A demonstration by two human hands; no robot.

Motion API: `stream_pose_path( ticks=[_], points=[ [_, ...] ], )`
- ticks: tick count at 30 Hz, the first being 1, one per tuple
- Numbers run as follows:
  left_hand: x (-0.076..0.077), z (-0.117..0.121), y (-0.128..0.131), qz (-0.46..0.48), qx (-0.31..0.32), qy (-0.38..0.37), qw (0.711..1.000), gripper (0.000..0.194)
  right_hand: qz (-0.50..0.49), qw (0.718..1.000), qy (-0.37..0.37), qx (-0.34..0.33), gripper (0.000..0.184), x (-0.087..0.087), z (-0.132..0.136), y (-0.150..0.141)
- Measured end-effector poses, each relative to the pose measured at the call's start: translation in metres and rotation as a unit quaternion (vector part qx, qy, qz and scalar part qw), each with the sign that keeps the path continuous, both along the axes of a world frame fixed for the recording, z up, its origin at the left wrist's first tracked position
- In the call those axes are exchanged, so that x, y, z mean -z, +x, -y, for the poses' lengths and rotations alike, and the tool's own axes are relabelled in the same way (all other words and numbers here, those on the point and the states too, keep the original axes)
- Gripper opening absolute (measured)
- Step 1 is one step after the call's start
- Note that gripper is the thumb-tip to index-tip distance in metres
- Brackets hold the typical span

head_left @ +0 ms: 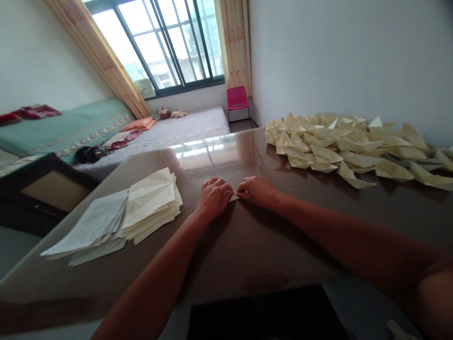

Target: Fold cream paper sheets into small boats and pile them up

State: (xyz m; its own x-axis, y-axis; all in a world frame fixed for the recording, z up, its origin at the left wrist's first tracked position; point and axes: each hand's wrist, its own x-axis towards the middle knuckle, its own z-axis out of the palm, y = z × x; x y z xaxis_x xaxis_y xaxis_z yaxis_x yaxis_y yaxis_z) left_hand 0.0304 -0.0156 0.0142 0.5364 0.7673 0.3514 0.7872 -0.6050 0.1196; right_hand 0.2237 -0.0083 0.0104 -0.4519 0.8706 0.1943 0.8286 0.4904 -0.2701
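Observation:
Both hands meet over the middle of the brown glossy table (226, 255). Between them is a small piece of folded cream paper (234, 196), mostly covered by my fingers. My left hand (214, 198) is closed on its left side, fingers curled. From the right, my right hand (258, 191) pinches the paper's other end between thumb and fingertips. To the left lies a stack of cream paper sheets (152, 198) with crease lines, overlapping a stack of greyish printed sheets (94, 219). A large heap of folded paper boats (329, 141) covers the table's far right.
A white wall (339, 56) borders the heap on the right. Beyond the table are a bed (198, 125), a pink chair (237, 98) and a window (170, 42) with curtains. A dark cabinet (49, 193) stands at the left. A dark shape is below the table's front edge.

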Motion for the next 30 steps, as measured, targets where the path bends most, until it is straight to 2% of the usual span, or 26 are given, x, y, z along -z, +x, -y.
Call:
stream_pose_path(
  ticks=[9,12,15,17,20,25,30],
  points=[
    [0.002,0.003,0.001,0.009,0.005,0.003,1.0,0.022,-0.009,0.998,-0.028,-0.055,0.025,0.005,0.001,-0.002],
    [0.001,0.001,-0.003,0.04,-0.005,0.01,0.999,0.02,-0.017,0.998,-0.029,-0.052,0.022,0.009,-0.004,0.001],
    [0.004,-0.008,-0.017,0.124,-0.065,0.005,0.99,0.046,-0.051,0.997,-0.045,-0.023,0.017,0.014,-0.017,0.009],
    [0.008,-0.017,-0.029,0.202,-0.103,-0.049,0.973,0.046,-0.071,0.996,-0.049,0.002,0.017,0.016,-0.026,0.015],
    [0.018,-0.029,-0.043,0.321,-0.133,-0.156,0.925,0.035,-0.101,0.993,-0.058,0.013,0.017,0.017,-0.033,0.02],
    [0.026,-0.035,-0.047,0.394,-0.112,-0.247,0.878,0.028,-0.135,0.988,-0.073,-0.004,0.018,0.016,-0.028,0.017],
    [0.027,-0.03,-0.041,0.488,-0.093,-0.312,0.81,0.04,-0.125,0.989,-0.078,-0.024,0.02,0.017,-0.025,0.014]
  ],
)
